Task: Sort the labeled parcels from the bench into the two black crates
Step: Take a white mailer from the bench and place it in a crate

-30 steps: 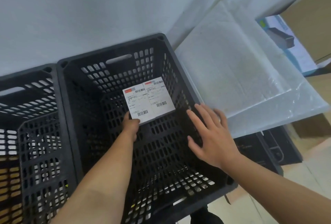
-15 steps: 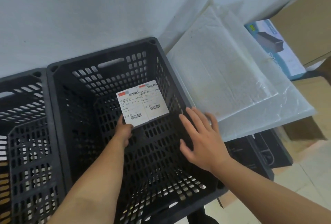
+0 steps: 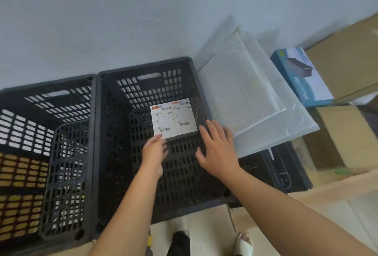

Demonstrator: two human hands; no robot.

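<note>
Shoes [image 3: 180, 243] showed at the near edge, on the pale floor below the crates, and both forearms reached forward over them. Placing was the step in hand: the left hand [image 3: 154, 152] reached down into the right-hand crate [image 3: 147, 65] with its fingertips at the near corner of the parcel [image 3: 173, 118]. Whether its grip was clamped on that corner or only touching it, I could not tell, since the back of the hand hid the thumb. The right hand [image 3: 218, 153] hovered beside it over the crate's right wall, its grip apart, fingers straight and spread, holding nothing. The parcel, dark with two white barcode labels facing up, lay low in the far right part of that crate, seemingly resting on the lattice floor. The left-hand crate [image 3: 47, 83] stood touching its neighbour, with no parcel visible in it. By my judgement the next move called for letting go cleanly, lifting both hands clear of the walls, and turning to the surface for another parcel, reading its label first to pick the crate; that surface was out of view. Beyond, plastic-wrapped foam sheets [image 3: 245, 96] leaned just beside the right-hand crate, then a blue box [image 3: 300, 75], a cardboard carton [image 3: 347, 57] and the grey wall [image 3: 143, 10].
</note>
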